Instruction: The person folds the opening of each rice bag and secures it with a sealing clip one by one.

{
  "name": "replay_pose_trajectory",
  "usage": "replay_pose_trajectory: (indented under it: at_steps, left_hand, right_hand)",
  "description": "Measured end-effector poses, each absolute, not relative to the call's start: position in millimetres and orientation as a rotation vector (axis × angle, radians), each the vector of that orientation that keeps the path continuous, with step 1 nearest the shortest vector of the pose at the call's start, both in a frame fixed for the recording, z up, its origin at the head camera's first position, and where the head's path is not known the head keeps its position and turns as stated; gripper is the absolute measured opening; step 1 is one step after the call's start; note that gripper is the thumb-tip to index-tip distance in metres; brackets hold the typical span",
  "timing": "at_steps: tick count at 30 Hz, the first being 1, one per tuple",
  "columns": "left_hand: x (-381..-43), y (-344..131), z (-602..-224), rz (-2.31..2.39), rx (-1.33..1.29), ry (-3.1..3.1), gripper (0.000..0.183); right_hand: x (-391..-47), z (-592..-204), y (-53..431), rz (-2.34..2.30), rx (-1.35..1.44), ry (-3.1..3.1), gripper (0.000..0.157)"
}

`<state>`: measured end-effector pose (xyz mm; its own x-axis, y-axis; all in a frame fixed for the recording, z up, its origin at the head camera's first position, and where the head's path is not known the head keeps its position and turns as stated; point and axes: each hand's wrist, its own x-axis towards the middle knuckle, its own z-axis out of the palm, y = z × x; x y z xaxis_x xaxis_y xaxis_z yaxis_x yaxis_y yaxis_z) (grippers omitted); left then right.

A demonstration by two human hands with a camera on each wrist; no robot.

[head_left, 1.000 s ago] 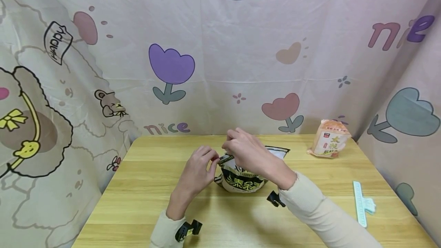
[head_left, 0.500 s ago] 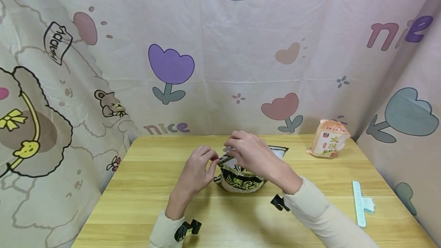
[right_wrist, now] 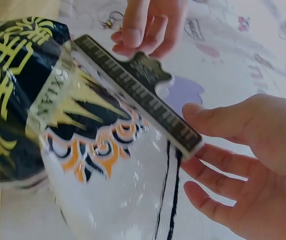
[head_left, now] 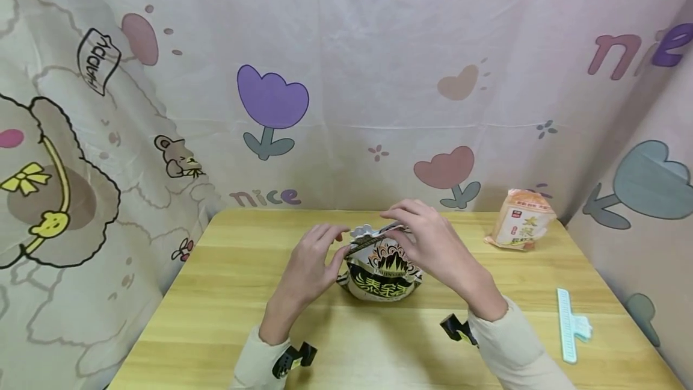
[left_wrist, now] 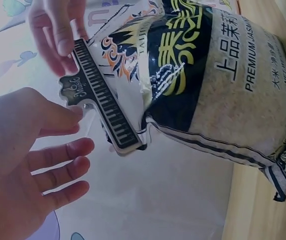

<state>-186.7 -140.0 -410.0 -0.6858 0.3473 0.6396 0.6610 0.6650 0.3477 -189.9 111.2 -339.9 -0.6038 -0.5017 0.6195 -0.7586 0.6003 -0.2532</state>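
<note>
long black-and-white piano-key clip (left_wrist: 103, 97) slants 8-to-2 o'clock (head view); right hand (head_left: 440, 250) closer at 2, left hand (head_left: 310, 266) at 8, both loosely spread, gripping nothing.

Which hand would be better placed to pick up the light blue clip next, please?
Probably the right hand: the light blue clip lies on that side of the rice bag, whereas the left hand would likely have to reach across.

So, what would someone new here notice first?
Probably the purple tulip on the cloth behind the table. Next comes the rice bag between the left hand and right hand, with a dark piano-key clip at its top. At the table's right lies a pale-blue clip.
</note>
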Motion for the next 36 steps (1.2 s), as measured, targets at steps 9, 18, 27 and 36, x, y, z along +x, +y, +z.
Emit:
replay_pose_trajectory:
  at_steps: [9, 18, 27, 36]
  left_hand:
    - [-185.6, -124.8, -400.5, -0.867, -0.806, -2.307, 0.038]
    - [-192.4, -103.7, -385.0, -0.863, -0.893, -2.273, 0.039]
    - [-200.5, -86.4, -379.7, -0.871, -0.963, -2.324, 0.037]
    - [-205.9, -72.6, -374.2, -0.867, -0.980, -2.380, 0.030]
  right_hand:
    - [-187.6, -347.3, 140.1, 0.777, 0.897, -2.328, 0.035]
    - [-186.3, -357.5, 162.7, 0.856, 0.809, -2.359, 0.036]
    - [-187.5, -371.1, 178.5, 0.899, 0.742, -2.368, 0.027]
    - [-192.7, -380.1, 177.9, 0.923, 0.698, -2.335, 0.023]
